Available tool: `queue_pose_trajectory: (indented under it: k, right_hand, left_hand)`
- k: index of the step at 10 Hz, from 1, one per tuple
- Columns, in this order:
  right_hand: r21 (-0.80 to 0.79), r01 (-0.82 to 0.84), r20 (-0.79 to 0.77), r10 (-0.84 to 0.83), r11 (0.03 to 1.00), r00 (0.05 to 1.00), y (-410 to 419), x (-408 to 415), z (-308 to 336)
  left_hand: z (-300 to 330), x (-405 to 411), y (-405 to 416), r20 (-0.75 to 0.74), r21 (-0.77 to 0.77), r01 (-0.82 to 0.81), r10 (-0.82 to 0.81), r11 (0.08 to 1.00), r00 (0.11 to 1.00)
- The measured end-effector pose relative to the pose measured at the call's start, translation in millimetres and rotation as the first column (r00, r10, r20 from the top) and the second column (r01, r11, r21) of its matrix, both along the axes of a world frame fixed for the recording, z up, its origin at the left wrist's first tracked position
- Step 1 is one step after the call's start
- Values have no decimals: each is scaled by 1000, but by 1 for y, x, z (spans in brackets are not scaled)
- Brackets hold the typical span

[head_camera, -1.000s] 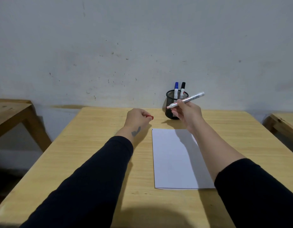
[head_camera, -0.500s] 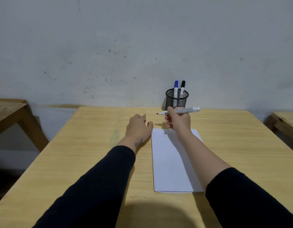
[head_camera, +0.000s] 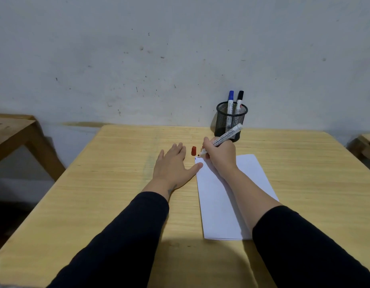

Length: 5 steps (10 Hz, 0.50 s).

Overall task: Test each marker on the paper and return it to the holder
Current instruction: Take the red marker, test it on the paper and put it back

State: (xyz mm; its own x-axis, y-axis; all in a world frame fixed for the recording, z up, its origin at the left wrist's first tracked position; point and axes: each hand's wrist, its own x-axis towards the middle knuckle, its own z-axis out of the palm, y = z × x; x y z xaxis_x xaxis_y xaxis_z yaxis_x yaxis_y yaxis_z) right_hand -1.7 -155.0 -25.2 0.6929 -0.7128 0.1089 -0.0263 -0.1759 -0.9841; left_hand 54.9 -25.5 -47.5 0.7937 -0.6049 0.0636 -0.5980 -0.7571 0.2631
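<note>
My right hand (head_camera: 220, 156) grips an uncapped white marker (head_camera: 225, 137) with a red tip, slanted down to the far left corner of the white paper (head_camera: 225, 204). Its red cap (head_camera: 193, 150) lies on the table just beyond that corner. My left hand (head_camera: 173, 165) rests flat and open on the table, thumb touching the paper's left edge. A black mesh holder (head_camera: 231, 121) stands behind my right hand with a blue-capped marker (head_camera: 230, 99) and a black-capped marker (head_camera: 239, 99) upright in it.
The light wooden table (head_camera: 97, 194) reaches to a grey-white wall. Another wooden table (head_camera: 15, 129) stands off to the left, and a wooden corner (head_camera: 365, 142) shows at the far right edge.
My right hand has lowered and tilted the marker, bringing its tip down to the paper's far left corner. My left hand has let go of the red cap and spread flat on the table.
</note>
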Motion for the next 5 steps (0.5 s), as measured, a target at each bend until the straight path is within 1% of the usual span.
queue_pose_trajectory:
  k: [1,2,3,5]
  right_hand:
    - [-116,-30,-41,25,993,999,0,3,-4]
    - [-157,-39,-61,30,987,998,0,4,-7]
    - [-190,-46,-82,31,981,996,0,5,-7]
    - [-199,-29,-147,0,980,989,0,5,-5]
  left_hand:
    - [1,-1,1,-5,-6,3,-3,1000,1000]
    - [3,-1,1,-7,-4,3,-3,1000,1000]
    - [2,-1,1,-8,-4,2,-2,1000,1000]
    - [4,-2,1,-15,-6,7,-7,1000,1000]
